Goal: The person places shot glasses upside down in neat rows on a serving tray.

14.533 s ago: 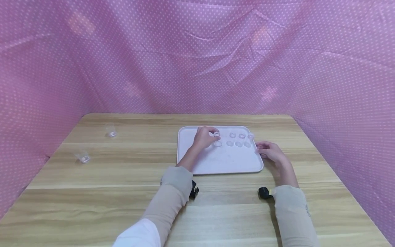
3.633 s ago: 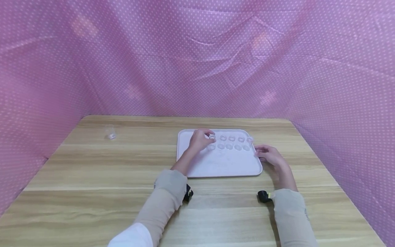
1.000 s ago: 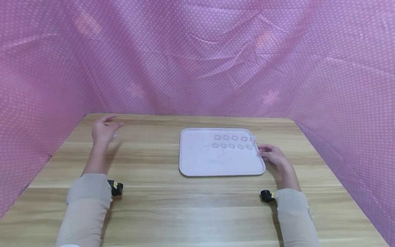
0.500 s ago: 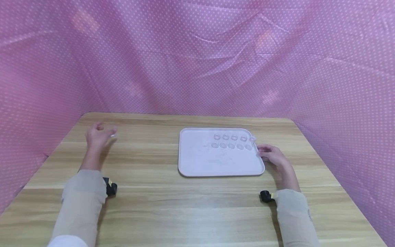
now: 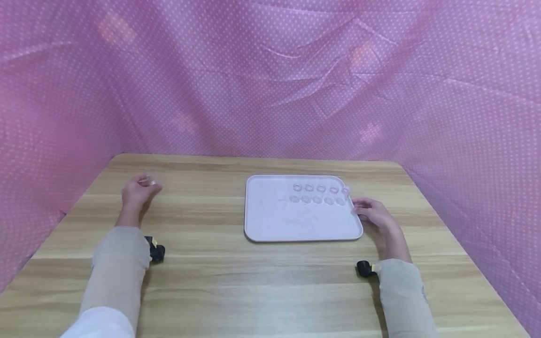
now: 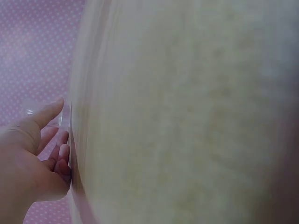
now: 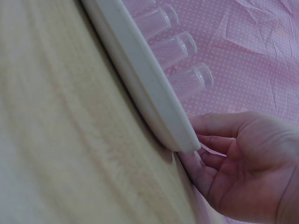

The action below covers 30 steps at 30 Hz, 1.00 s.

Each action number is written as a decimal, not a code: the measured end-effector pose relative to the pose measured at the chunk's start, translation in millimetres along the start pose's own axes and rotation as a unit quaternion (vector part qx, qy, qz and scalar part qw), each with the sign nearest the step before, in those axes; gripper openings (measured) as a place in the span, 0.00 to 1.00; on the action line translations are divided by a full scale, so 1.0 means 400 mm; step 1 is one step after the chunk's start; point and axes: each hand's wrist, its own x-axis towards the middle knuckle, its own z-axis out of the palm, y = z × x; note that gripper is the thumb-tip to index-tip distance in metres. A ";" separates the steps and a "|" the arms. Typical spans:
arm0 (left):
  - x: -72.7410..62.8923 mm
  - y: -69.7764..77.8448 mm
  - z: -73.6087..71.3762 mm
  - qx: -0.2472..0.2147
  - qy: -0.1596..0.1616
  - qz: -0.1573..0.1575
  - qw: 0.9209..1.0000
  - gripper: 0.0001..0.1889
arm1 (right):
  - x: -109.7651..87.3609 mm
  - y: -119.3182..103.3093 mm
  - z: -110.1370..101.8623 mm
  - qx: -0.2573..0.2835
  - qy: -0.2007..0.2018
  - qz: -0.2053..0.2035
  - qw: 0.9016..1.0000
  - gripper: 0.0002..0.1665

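At the far left of the table, my left hand has its thumb and fingers around a small clear glass. In the left wrist view the thumb lies across the glass, and the fingers are on its other side. My right hand grips the right edge of a white tray, thumb at the rim and fingers lower down, as the right wrist view shows. Several clear glasses stand bottom up in a row on the tray's far right part.
The tray lies on a wood-grain table right of the middle. Pink dotted cloth hangs around the back and sides. A black wrist camera juts from the left sleeve, and another camera from the right.
Earlier my left hand set glasses in the row on the tray, which has grown. It then moved to the far left and closed around the glass there. The right hand stays at the tray.
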 end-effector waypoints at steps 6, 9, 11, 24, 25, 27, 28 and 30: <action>0.016 -0.008 0.003 0.085 0.015 0.009 0.996 0.31 | 0.000 -0.002 0.001 0.007 -0.005 -0.003 1.000 0.27; 0.020 -0.008 0.005 0.107 0.020 0.012 0.994 0.28 | 0.000 -0.003 0.002 0.008 -0.007 -0.008 1.000 0.27; 0.021 -0.008 0.006 0.115 0.022 0.018 0.993 0.27 | -0.001 -0.002 0.001 0.007 -0.005 -0.010 1.000 0.27; 0.021 -0.006 0.010 0.122 0.016 0.019 0.992 0.26 | 0.004 0.004 0.002 0.020 -0.003 -0.002 1.000 0.26; 0.021 -0.005 0.010 0.120 0.014 0.021 0.992 0.25 | 0.005 0.004 0.002 0.018 -0.004 -0.002 1.000 0.26; 0.022 -0.002 0.011 0.113 0.008 0.028 0.993 0.25 | 0.004 0.002 0.001 0.018 0.001 0.003 1.000 0.26; 0.022 0.000 0.012 0.109 0.003 0.033 0.993 0.24 | 0.004 0.001 0.001 0.017 0.003 0.005 1.000 0.26; 0.022 0.009 0.014 0.103 -0.007 0.041 0.994 0.24 | 0.003 -0.001 -0.001 0.012 0.003 0.006 1.000 0.26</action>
